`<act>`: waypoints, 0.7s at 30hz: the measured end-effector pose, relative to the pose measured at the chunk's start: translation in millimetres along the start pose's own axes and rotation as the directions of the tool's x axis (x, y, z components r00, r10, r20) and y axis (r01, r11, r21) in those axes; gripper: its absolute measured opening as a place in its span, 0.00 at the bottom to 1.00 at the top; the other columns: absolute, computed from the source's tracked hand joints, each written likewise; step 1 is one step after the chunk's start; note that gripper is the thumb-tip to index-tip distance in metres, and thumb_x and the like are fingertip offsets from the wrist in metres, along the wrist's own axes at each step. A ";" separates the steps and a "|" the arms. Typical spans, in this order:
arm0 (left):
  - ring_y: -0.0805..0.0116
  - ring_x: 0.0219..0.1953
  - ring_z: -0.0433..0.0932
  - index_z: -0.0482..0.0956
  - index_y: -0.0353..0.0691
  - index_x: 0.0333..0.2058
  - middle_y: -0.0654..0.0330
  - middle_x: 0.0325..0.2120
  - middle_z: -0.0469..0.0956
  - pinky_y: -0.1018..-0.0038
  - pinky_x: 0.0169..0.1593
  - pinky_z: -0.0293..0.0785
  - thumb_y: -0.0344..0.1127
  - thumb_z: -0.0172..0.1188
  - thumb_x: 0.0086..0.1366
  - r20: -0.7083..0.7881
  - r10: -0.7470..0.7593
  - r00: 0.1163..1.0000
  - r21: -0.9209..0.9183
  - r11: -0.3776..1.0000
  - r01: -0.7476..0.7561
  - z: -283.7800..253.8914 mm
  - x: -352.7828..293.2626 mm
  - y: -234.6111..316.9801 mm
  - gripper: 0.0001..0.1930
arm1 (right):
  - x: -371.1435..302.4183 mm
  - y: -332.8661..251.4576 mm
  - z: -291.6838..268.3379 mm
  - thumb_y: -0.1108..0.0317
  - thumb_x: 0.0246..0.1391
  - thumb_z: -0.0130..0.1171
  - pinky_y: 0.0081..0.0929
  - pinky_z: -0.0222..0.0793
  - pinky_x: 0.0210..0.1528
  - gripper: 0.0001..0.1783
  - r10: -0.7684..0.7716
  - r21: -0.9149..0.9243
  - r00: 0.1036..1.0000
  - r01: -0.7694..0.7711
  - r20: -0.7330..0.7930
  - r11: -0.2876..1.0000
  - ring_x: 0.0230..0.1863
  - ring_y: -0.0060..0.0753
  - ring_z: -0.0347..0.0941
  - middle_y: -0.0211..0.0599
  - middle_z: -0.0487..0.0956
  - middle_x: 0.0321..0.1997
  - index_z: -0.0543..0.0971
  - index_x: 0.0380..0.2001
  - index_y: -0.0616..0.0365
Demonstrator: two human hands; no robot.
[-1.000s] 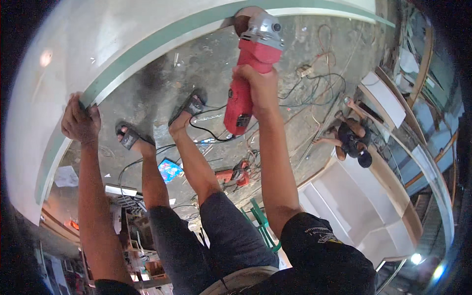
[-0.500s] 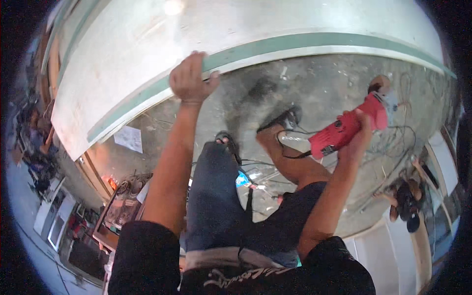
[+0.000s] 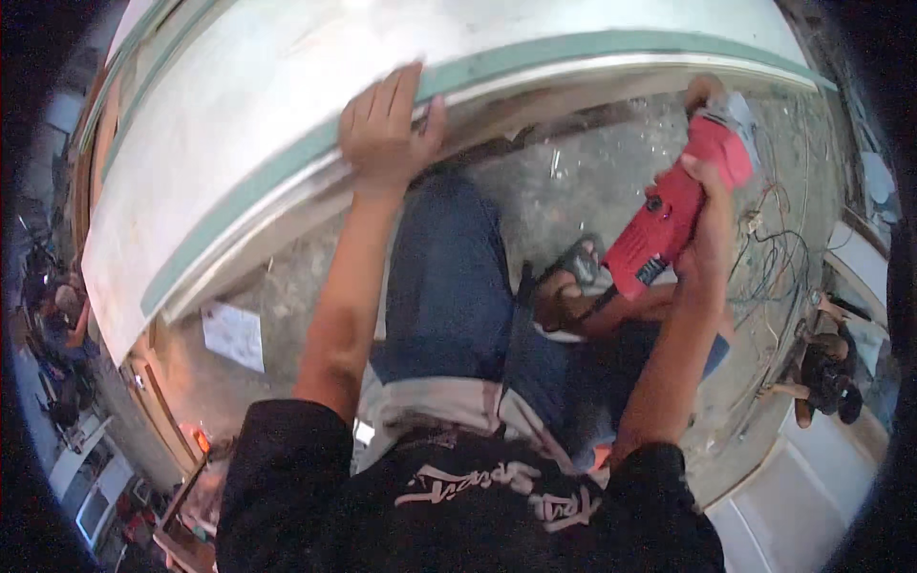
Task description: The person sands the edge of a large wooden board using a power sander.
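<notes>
My left hand (image 3: 387,134) lies on the long edge of a large white panel (image 3: 258,124). Its fingers are stretched over the green strip (image 3: 592,44) along that edge, with the thumb spread to the right. A red angle grinder (image 3: 651,229) is gripped in my right hand (image 3: 705,234), tilted up and to the right. Its brownish disc (image 3: 705,91) is close to the panel's edge towards the right; whether they touch, I cannot tell. The grinder's metal guard (image 3: 740,119) shows beside the disc.
Loose cables (image 3: 778,253) lie on the concrete floor at the right. A person (image 3: 826,368) crouches farther right, above pale panels (image 3: 802,468). Another person (image 3: 67,310) is at the far left. A paper sheet (image 3: 234,336) lies below the panel, near wooden supports (image 3: 164,406).
The grinder has come up nearer the panel's edge, now steeper. My legs have bent into a lower crouch, and more of the panel's underside shows. My left hand stays on the edge.
</notes>
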State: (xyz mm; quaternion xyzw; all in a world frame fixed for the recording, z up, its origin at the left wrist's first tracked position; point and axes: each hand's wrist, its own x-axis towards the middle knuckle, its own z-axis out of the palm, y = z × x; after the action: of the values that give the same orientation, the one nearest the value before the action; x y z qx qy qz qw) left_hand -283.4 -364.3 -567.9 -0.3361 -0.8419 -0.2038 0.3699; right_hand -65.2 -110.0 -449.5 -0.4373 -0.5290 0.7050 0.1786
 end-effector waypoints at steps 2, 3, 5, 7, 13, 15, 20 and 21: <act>0.60 0.49 0.80 0.82 0.44 0.50 0.58 0.49 0.82 0.64 0.51 0.73 0.50 0.61 0.64 0.005 -0.025 1.000 -0.078 0.997 0.025 -10.0 -10.0 -3.1 0.21 | -14.7 5.3 1.2 0.56 0.51 0.68 0.30 0.76 0.32 0.22 -0.006 -0.123 1.000 0.009 0.022 0.992 0.28 0.35 0.79 0.38 0.80 0.31 0.75 0.41 0.60; 0.57 0.54 0.78 0.81 0.45 0.52 0.57 0.54 0.79 0.59 0.55 0.71 0.51 0.61 0.65 0.005 -0.038 0.999 -0.158 0.987 0.038 -10.1 -12.7 -7.2 0.23 | -17.7 8.5 4.0 0.56 0.51 0.68 0.30 0.76 0.31 0.22 -0.018 -0.235 0.999 0.026 0.038 0.972 0.28 0.34 0.79 0.38 0.80 0.31 0.76 0.41 0.60; 0.56 0.58 0.73 0.79 0.45 0.55 0.56 0.57 0.76 0.52 0.61 0.62 0.52 0.60 0.67 0.066 0.028 0.997 -0.076 0.997 -0.023 -33.8 -28.4 -19.7 0.23 | -36.3 8.5 26.8 0.55 0.51 0.68 0.30 0.76 0.31 0.22 -0.009 -0.252 0.998 0.024 0.059 0.967 0.28 0.31 0.79 0.37 0.80 0.30 0.76 0.41 0.60; 0.58 0.60 0.71 0.80 0.45 0.53 0.57 0.55 0.76 0.48 0.65 0.53 0.54 0.58 0.68 -0.222 -0.006 0.975 -0.003 1.000 0.005 -37.9 -48.7 -39.3 0.23 | -50.5 11.9 40.1 0.56 0.51 0.68 0.28 0.76 0.30 0.21 0.043 -0.212 0.991 -0.016 0.125 0.977 0.27 0.30 0.79 0.37 0.80 0.29 0.76 0.40 0.60; 0.64 0.46 0.79 0.79 0.47 0.50 0.63 0.46 0.81 0.65 0.58 0.66 0.54 0.57 0.67 0.119 0.006 0.993 0.177 0.984 -0.027 -43.3 -81.6 -87.0 0.21 | -75.8 27.7 90.4 0.61 0.51 0.71 0.24 0.71 0.28 0.17 0.089 -0.294 0.961 -0.008 0.263 0.956 0.25 0.23 0.75 0.28 0.77 0.27 0.77 0.39 0.56; 0.65 0.38 0.82 0.82 0.47 0.45 0.63 0.39 0.83 0.68 0.47 0.73 0.53 0.58 0.67 0.142 0.000 0.990 0.040 0.999 -0.006 -41.1 -72.5 -75.1 0.18 | -79.2 30.8 86.9 0.61 0.52 0.71 0.24 0.71 0.28 0.17 0.049 -0.250 0.974 0.008 0.221 0.968 0.25 0.24 0.75 0.28 0.77 0.27 0.77 0.39 0.56; 0.60 0.30 0.83 0.84 0.43 0.36 0.57 0.30 0.83 0.62 0.33 0.76 0.48 0.64 0.61 -0.177 0.171 0.969 -0.088 0.978 -0.188 -52.6 -52.1 -63.7 0.15 | -81.7 37.8 69.0 0.59 0.53 0.70 0.25 0.72 0.27 0.19 0.068 -0.320 0.965 0.018 0.254 0.947 0.25 0.26 0.76 0.30 0.77 0.27 0.76 0.41 0.57; 0.60 0.30 0.82 0.83 0.42 0.35 0.57 0.31 0.83 0.62 0.34 0.75 0.47 0.65 0.59 -0.144 0.108 0.984 -0.147 0.981 -0.129 -58.5 -55.9 -65.9 0.14 | -83.0 40.2 62.1 0.60 0.54 0.71 0.24 0.70 0.27 0.16 0.068 -0.312 0.968 0.010 0.240 0.950 0.24 0.25 0.75 0.29 0.77 0.26 0.77 0.39 0.56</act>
State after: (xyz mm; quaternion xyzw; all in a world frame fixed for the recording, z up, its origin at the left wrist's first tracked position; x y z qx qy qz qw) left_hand -274.2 -467.7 -579.0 -0.3990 -0.7746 -0.2690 0.4103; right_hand -60.7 -221.0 -446.7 -0.3763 -0.6450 0.6645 0.0297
